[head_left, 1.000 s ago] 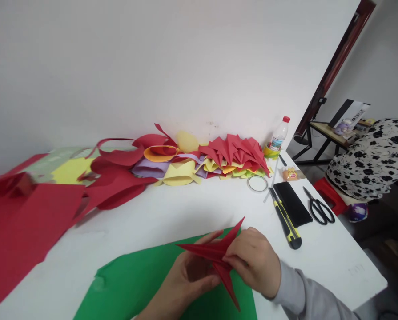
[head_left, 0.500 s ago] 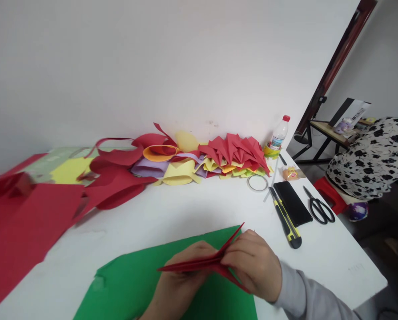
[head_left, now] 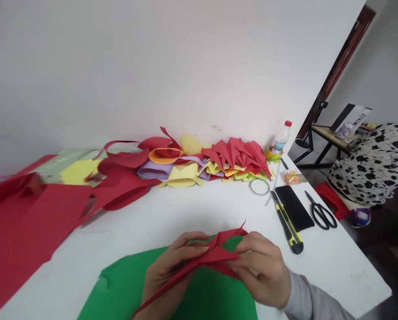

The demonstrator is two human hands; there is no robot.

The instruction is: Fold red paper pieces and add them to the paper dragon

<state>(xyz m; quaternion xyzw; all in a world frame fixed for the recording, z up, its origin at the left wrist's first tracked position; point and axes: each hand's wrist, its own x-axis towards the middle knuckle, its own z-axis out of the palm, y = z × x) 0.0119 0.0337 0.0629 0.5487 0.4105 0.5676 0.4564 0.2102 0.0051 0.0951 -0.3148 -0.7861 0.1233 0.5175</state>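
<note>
Gripped in both hands, low over the green sheet [head_left: 118,289] at the near edge of the surface [head_left: 185,209]: a folded red paper piece [head_left: 215,257]. Long axis slanting from a thin point at lower left up to a small tip at upper right. Left hand [head_left: 175,266] curled around the middle, fingers over the top fold; right hand [head_left: 262,271] pinching the right end, both equally close. Just right of the hands, well apart from the paper: utility knife [head_left: 287,222], black phone [head_left: 294,206], scissors [head_left: 320,214], tape ring [head_left: 259,194]. Farther back against the wall, a pile of folded coloured papers [head_left: 219,162]; large red sheets [head_left: 28,226] at left. Nothing between hands and paper.
</note>
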